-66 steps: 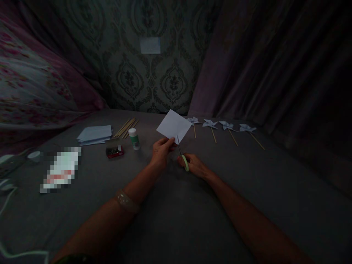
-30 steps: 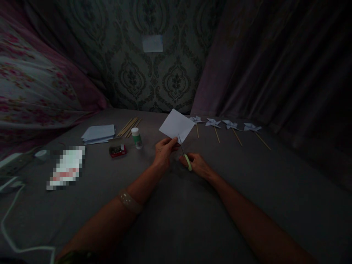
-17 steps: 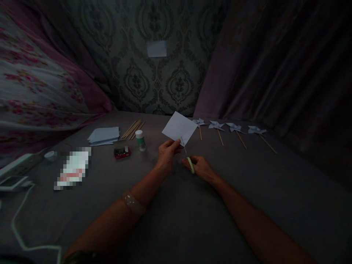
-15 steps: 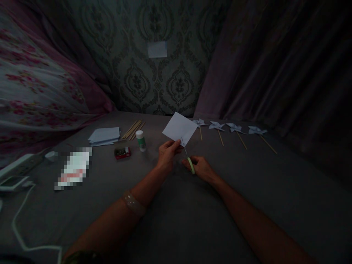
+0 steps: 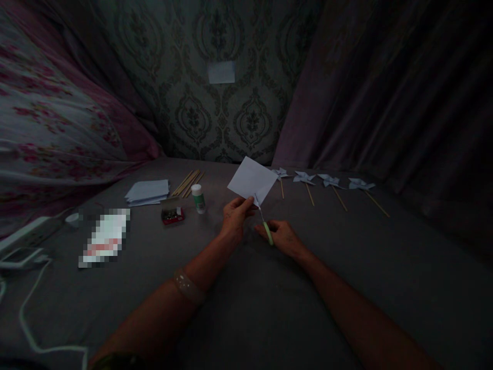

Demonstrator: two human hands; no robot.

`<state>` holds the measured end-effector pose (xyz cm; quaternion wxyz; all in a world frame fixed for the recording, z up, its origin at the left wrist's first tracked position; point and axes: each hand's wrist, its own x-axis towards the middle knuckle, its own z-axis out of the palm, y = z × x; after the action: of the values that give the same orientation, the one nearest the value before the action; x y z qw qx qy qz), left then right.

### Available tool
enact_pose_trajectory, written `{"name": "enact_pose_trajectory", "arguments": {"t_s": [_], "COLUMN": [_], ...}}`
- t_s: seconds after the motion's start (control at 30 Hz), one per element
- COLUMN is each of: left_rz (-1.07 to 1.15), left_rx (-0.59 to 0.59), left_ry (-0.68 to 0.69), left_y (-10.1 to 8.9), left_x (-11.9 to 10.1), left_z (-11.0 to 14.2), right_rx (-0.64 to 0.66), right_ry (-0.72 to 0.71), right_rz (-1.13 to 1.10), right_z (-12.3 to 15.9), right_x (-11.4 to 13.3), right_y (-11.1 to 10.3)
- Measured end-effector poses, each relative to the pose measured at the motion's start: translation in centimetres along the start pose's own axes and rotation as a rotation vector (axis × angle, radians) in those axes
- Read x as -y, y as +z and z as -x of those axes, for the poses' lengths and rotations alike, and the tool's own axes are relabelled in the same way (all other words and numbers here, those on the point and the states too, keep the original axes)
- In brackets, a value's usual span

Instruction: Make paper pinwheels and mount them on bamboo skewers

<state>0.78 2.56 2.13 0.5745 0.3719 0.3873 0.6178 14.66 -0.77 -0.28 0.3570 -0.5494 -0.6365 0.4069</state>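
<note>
My left hand (image 5: pixel 234 216) pinches the near corner of a white square paper (image 5: pixel 252 180) and holds it up, tilted like a diamond. My right hand (image 5: pixel 283 237) is closed on green-handled scissors (image 5: pixel 265 228), whose blades point up into the paper's lower corner. Both hands hover just above a dark grey cloth surface (image 5: pixel 246 298). A clear bangle is on my left wrist.
Several paper pinwheels on sticks (image 5: pixel 331 185) lie in a row at the back right. At the back left are a paper stack (image 5: pixel 147 191), wooden sticks (image 5: pixel 187 182), a glue bottle (image 5: pixel 198 198) and a small red box (image 5: pixel 172 215). White cable and a power strip (image 5: pixel 23 236) lie far left.
The scissor blades have worked a little further into the paper's lower corner. The view has drifted slightly; both hands stay in about the same place.
</note>
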Motion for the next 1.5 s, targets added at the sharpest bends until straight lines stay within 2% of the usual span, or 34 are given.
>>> {"name": "enact_pose_trajectory", "arguments": {"t_s": [0.23, 0.4, 1.5], "left_rz": [0.017, 0.014, 0.070], "left_rx": [0.007, 0.010, 0.018], "left_ry": [0.013, -0.002, -0.035], "left_y": [-0.05, 0.05, 0.31], "left_x": [0.15, 0.23, 0.09], "left_z": [-0.05, 0.03, 0.39], "right_rx": [-0.012, -0.019, -0.074], "right_ry": [-0.011, 0.018, -0.012], "right_rz": [0.005, 0.021, -0.032], "right_z": [-0.20, -0.14, -0.15], "right_x": [-0.57, -0.23, -0.23], "right_y": [0.15, 0.14, 0.13]}}
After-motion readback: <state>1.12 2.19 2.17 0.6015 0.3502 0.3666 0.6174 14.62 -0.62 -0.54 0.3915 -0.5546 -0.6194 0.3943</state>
